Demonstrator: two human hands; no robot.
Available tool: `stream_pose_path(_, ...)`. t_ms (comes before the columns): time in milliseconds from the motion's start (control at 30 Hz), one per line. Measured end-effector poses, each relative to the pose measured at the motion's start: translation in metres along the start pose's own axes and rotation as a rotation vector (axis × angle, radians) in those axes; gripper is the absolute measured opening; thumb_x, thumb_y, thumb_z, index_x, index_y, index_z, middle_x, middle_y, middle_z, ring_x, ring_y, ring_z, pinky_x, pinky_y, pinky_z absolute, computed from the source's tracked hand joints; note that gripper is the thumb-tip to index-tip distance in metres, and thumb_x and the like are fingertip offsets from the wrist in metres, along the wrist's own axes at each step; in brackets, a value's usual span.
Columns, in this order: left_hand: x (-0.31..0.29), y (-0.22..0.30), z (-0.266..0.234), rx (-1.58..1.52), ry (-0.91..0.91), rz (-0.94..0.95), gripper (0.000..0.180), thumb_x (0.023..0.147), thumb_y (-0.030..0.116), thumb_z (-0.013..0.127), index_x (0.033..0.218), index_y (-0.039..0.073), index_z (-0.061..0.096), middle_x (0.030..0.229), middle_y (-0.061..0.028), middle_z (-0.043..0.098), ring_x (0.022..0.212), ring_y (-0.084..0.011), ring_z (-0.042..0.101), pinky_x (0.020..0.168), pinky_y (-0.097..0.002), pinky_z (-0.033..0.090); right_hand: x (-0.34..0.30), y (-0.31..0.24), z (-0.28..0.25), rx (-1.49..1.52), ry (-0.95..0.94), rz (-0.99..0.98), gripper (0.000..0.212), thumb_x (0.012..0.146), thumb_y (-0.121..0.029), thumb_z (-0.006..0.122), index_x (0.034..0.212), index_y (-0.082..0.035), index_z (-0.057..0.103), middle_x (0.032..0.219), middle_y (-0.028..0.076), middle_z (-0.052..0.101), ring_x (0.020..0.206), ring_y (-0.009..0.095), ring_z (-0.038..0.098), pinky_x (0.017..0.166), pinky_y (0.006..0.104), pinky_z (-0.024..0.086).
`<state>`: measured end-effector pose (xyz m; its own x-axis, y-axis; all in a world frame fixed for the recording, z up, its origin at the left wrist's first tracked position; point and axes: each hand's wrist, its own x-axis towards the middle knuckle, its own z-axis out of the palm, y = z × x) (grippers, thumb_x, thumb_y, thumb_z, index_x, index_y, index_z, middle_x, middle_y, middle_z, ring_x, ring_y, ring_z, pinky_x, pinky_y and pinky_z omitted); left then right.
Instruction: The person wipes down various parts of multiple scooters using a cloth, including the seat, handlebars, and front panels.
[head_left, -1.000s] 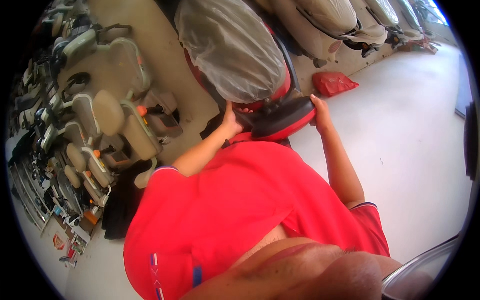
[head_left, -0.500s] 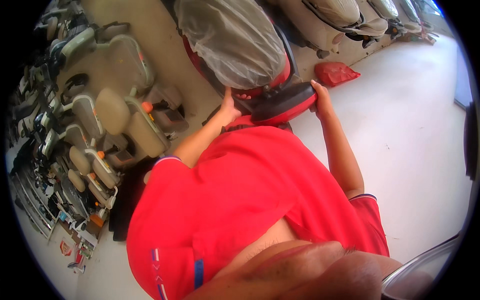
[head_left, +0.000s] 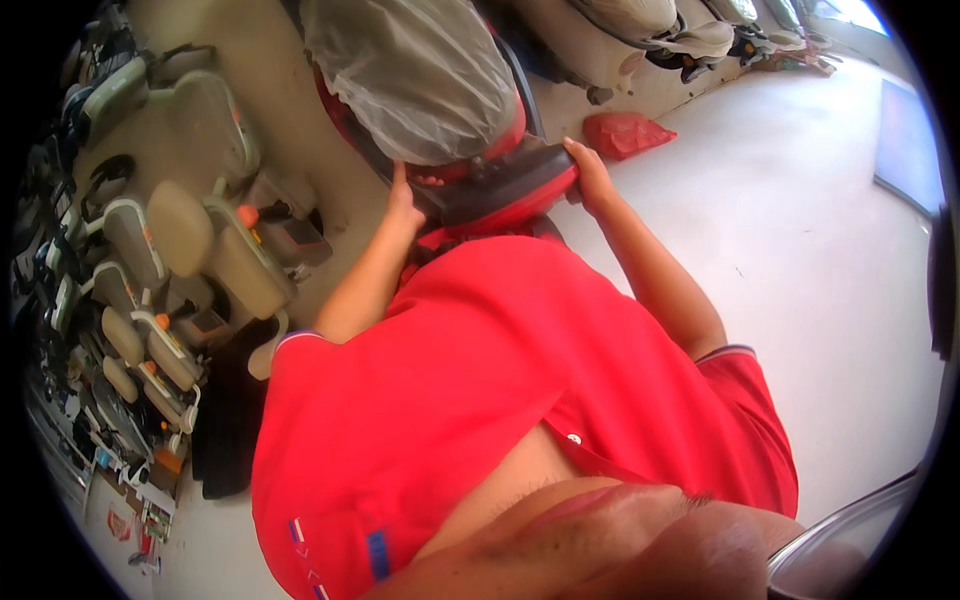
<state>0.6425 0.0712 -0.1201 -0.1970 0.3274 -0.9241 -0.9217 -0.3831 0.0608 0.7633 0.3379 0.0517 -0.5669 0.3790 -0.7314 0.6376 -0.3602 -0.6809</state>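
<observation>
Red and black plastic, the base of a child seat [head_left: 500, 190], sits gripped between both hands out in front of the chest. The left hand [head_left: 403, 205] presses flat against its left end, fingers pointing up along the side; the right hand [head_left: 590, 175] wraps the right end, fingers curled over the far edge. Both hands are clasped on the seat, not merely touching it, though how far the fingers reach underneath is hidden.

Above the grip, the seat's back rises away from the hands under a clear plastic cover [head_left: 420, 75] that wrinkles over the padding. The base's long axis runs hand to hand, tilted so the right end sits a little higher and farther off; the seat as a whole points up and away from the body, its back leaning to the left of the grip.

To carry it well, I judge the hands should keep equal squeeze on both ends and stay low on the rigid base, since the loose cover would probably slip under the fingers.

Beyond the right hand a red bag [head_left: 625, 133] lies on the pale floor [head_left: 800, 260]. Left of the left hand, beige seats [head_left: 190, 240] stand crowded in rows; more lie beyond the cover.
</observation>
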Motion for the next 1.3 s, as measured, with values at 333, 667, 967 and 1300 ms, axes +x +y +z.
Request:
stream_pose_path(333,-0.092,-0.03,-0.094,0.535,0.328,0.265,0.065,0.094,0.056,0.046,0.124,-0.002,0.051,0.119,-0.0168,0.061,0.103,-0.0249,0.06,0.089,-0.038,0.046,0.054,0.004,-0.113,-0.47,-0.362,0.389,0.042,0.093,-0.044,0.054,0.084,-0.005,0.068,0.058,0.007,0.061,0.035,0.014,0.047,0.032,0.0292,0.034)
stream_pose_path(667,-0.232,0.004,0.097,0.528,0.343,1.206,0.026,0.098,0.023,0.052,0.094,0.001,0.064,0.089,-0.0094,0.068,0.085,-0.0171,0.063,0.082,-0.0315,0.049,0.059,0.122,-0.225,-0.664,0.071,0.516,0.025,0.084,-0.024,0.06,0.08,-0.002,0.07,0.056,0.007,0.059,0.04,0.017,0.048,0.037,0.0335,0.034)
stream_pose_path(967,-0.199,-0.074,0.171,1.312,0.33,1.502,0.009,0.08,0.013,0.067,0.08,0.004,0.065,0.077,-0.0104,0.065,0.073,-0.0301,0.063,0.064,-0.036,0.049,0.061,0.068,-0.263,-0.543,0.055,0.221,0.024,0.088,-0.02,0.055,0.092,-0.001,0.069,0.066,0.008,0.062,0.04,0.014,0.046,0.035,0.0297,0.033)
stream_pose_path(1300,-0.194,-0.076,0.189,1.417,0.923,1.261,0.018,0.083,0.025,0.067,0.078,0.007,0.066,0.078,-0.0087,0.068,0.072,-0.0308,0.064,0.064,-0.0373,0.048,0.15,-0.059,-0.185,-0.782,-0.146,-0.141,0.026,0.09,-0.027,0.06,0.081,-0.003,0.066,0.06,0.005,0.058,0.042,0.011,0.049,0.039,0.0274,0.034)
